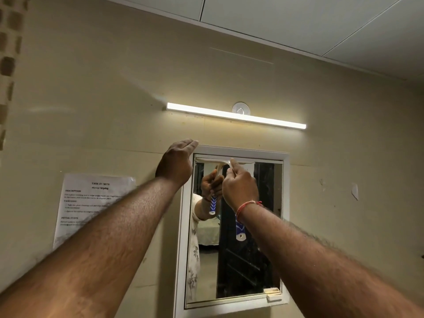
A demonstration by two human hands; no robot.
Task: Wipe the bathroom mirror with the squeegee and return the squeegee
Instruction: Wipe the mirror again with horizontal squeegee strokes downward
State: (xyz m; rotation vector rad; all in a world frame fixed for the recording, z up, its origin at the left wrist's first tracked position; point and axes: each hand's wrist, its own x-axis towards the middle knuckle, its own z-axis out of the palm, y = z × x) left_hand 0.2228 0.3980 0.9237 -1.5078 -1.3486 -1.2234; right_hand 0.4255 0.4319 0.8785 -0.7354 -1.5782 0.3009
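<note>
A white-framed bathroom mirror [250,260] hangs on the beige wall. My right hand [241,187] grips the squeegee [240,230] by its blue and white handle, which sticks out below my wrist. The squeegee's pale blade lies across the top edge of the glass, just under the frame. My left hand [176,161] rests flat against the mirror's upper left frame corner, fingers together, holding nothing. The glass reflects my hand, the handle and a dark door.
A lit tube lamp [236,115] runs along the wall above the mirror. A printed task sheet [91,203] is taped to the wall at the left. A small white latch [273,293] sits at the mirror's lower right corner.
</note>
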